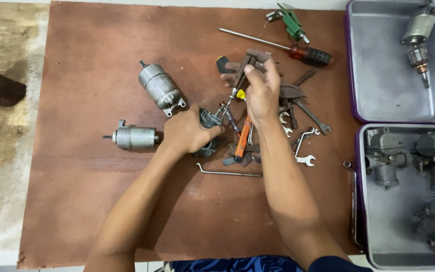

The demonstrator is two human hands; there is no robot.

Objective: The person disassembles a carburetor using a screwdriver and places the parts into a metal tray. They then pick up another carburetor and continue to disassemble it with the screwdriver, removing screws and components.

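Looking down on a brown board [101, 201] with a heap of hand tools [278, 131] mid-frame; heap is tangled, individual spanners and drivers overlap and several can't be told apart. Left hand [190, 132] is clenched around a small grey metal part [208, 121]; palm and fingers cover most of it, so its shape is hard to make out; only a bit of casting shows at the thumb side and below the hand. Right hand [262, 93] is closed on a dark-handled tool [242, 68], held above the heap; its tip runs down toward the part in the left hand; handle mostly hidden by fingers, tool type can't be told for sure. Orange-handled screwdriver [242, 141] lies under the right wrist, partly covered. Two grey starter motors [159, 86] sit left of the hands, apart from them; the lower one [134, 137] is just beside the left hand. Red-and-black screwdriver [278, 46] and a green tool [292, 22] lie beyond the heap. Upper grey tray [378, 108] holds a motor armature [419, 38], cut by the top edge; lower tray [363, 201] holds carburettor-like castings [386, 156], cut off right and bottom. Thin bent rod [227, 173] lies between the forearms.
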